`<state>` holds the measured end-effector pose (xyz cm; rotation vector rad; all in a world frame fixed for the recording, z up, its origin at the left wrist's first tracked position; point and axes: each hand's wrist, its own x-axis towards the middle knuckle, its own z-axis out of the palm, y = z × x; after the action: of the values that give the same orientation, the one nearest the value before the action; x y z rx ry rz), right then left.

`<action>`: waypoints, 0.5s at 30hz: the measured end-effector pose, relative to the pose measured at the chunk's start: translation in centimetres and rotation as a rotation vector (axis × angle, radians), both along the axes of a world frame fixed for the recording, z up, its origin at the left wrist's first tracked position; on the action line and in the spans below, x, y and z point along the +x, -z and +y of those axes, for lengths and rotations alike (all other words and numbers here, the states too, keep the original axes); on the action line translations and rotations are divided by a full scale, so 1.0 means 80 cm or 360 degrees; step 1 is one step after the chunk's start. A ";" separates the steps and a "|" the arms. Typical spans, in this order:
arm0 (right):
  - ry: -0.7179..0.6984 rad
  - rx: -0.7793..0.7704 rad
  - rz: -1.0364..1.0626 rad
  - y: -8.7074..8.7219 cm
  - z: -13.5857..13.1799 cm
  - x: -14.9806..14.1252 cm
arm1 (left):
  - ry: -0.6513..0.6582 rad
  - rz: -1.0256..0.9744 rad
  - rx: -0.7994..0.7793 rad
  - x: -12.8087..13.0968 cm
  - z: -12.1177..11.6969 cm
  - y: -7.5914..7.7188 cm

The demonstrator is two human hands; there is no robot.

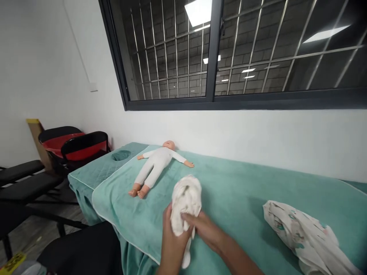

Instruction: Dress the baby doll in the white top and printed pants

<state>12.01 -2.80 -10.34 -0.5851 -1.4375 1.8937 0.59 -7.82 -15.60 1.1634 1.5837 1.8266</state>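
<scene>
Both of my hands hold a bunched cream-white cloth above the near edge of a bed covered by a teal towel. My left hand grips the cloth from below and behind. My right hand pinches its lower front, fingers closed on the fabric. Beyond the cloth a baby doll in a white bodysuit lies on its back, arms spread, head toward the wall.
A crumpled patterned cloth lies on the towel at the right. Black and red chairs stand beyond the bed's left end, with a black bench on the left. A barred window sits above the white wall.
</scene>
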 end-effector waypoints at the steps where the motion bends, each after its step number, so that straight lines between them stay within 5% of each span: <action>1: -0.0138 0.0144 -0.0154 0.004 -0.005 -0.003 | -0.0125 -0.0055 -0.0076 -0.015 -0.011 0.015; 4: -0.0263 0.0500 -0.0655 0.015 -0.019 0.004 | -0.0591 -0.0132 -0.0384 -0.072 -0.044 0.045; 7: -0.0167 0.0426 -0.0873 0.031 -0.023 0.027 | -0.0900 -0.0149 -0.0500 -0.128 -0.075 0.055; 15: -0.0006 0.0042 -0.0381 0.079 0.011 0.069 | -0.1411 0.0142 -0.0765 -0.213 -0.126 0.054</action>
<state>17.50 -1.92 -16.63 -0.8193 -1.6115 1.8534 -16.43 -17.92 -19.94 0.3201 2.6696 1.6631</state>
